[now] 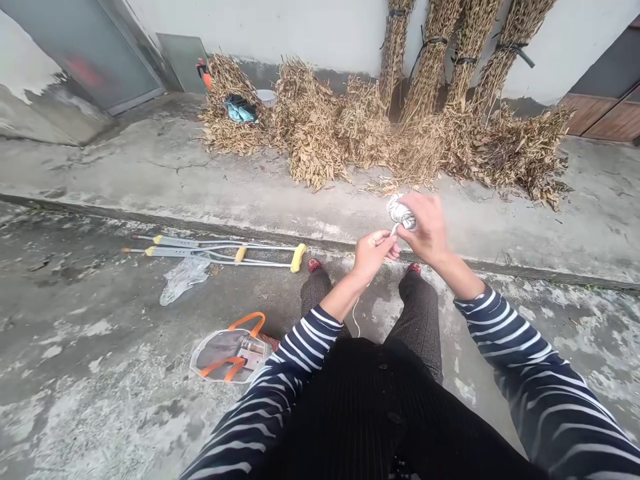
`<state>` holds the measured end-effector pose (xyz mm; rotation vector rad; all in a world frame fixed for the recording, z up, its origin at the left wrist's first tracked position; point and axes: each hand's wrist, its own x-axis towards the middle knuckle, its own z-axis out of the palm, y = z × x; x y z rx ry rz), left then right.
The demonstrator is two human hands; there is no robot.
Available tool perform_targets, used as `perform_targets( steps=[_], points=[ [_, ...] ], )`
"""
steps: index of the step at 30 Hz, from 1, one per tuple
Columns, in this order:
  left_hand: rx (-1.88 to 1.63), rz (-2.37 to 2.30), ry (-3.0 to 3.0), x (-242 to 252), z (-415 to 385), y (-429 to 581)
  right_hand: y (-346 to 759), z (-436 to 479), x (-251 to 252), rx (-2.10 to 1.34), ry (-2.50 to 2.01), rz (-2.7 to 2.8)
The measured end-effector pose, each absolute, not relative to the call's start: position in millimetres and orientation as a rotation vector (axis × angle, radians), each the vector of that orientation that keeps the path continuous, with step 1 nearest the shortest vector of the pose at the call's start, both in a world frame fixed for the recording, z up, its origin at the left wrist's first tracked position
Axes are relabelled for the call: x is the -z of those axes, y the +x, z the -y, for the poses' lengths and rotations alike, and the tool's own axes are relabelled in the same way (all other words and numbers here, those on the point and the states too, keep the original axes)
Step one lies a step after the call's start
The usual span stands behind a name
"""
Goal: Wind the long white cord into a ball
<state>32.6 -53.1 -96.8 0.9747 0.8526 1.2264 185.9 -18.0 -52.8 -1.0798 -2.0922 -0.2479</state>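
Black garment (350, 413), foremost — one ball of white cord (401, 213) held out beyond it, clasped in the grip of the right hand (425, 227), its strand (394, 229) pinched by the left hand (373, 255) — then crutches (241, 253) and orange-handled bag (213, 350) on ground (125, 413), dried plant bundles (310, 127) along wall (310, 33).

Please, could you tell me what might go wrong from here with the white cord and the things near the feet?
The loose cord trails down between the legs, so it might tangle or catch a foot. The cord bundle is at the right hand; if that grip slips, it could drop and unravel. The crutches lie beside the left shoe, a possible trip when stepping that way.
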Motion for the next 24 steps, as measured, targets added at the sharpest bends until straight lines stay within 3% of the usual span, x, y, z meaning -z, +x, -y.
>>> perform_targets(
  steps=[10,16,24],
  points=[
    [-0.934,-0.946,1.017,118.9,60.6,-14.3,199.6,14.6,57.2,0.293,-1.124,2.122],
    [-0.948,-1.224,1.204,151.0,43.9,-50.0,210.4,13.1,49.7,0.323,-1.174,2.091],
    [-1.004,-1.304,1.086,169.4,-2.8,-55.1,245.6,5.6,-27.4,0.763,-1.207,1.858]
  ],
)
